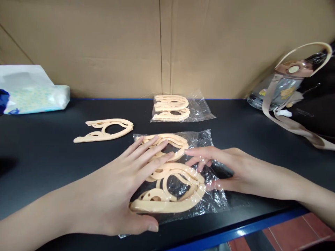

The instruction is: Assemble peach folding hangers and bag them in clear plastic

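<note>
Black counter (52, 167) with a blue front edge (235, 232), and near that edge, a clear plastic bag of cream looped hangers (183, 169). Left hand (112, 184) lies palm-down across it, fingers stretched slightly apart; right hand (227, 164) sits sideways, thumb and fingers parted by the hangers' rounded ends.

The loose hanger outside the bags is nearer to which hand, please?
Left: the left hand lies in front of the loose hanger, apart from it; the right hand is farther away, at the right side of the nearer bag.
</note>
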Available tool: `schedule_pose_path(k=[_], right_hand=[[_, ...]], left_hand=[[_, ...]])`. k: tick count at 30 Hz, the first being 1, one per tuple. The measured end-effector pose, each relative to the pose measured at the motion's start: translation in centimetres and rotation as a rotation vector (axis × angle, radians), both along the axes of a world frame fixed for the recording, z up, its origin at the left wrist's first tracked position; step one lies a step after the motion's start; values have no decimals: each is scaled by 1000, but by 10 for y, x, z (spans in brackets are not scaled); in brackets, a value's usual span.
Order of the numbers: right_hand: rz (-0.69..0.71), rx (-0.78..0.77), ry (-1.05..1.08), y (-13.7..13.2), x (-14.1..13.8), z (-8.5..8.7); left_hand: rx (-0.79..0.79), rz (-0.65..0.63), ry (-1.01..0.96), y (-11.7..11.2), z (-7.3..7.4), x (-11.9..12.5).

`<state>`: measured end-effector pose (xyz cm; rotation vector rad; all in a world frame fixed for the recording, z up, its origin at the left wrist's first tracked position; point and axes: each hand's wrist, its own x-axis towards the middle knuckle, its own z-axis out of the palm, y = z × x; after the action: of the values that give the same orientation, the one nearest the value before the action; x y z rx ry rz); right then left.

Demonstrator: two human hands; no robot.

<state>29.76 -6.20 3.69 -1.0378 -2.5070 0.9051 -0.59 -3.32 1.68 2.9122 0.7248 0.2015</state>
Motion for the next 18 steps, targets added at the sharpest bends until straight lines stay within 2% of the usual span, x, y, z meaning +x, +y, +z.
schedule_pose_path(k=[5,8,18], right_hand=[[56,-36,83,4,-4,-3],[60,-9,121,5,-9,-8],[115,81,165,9,-12,-23]], left_hand=[[24,29,-27,-4,-5,1],[33,78,-46,-7,-7,3],[53,88,-30,-9,-7,5]])
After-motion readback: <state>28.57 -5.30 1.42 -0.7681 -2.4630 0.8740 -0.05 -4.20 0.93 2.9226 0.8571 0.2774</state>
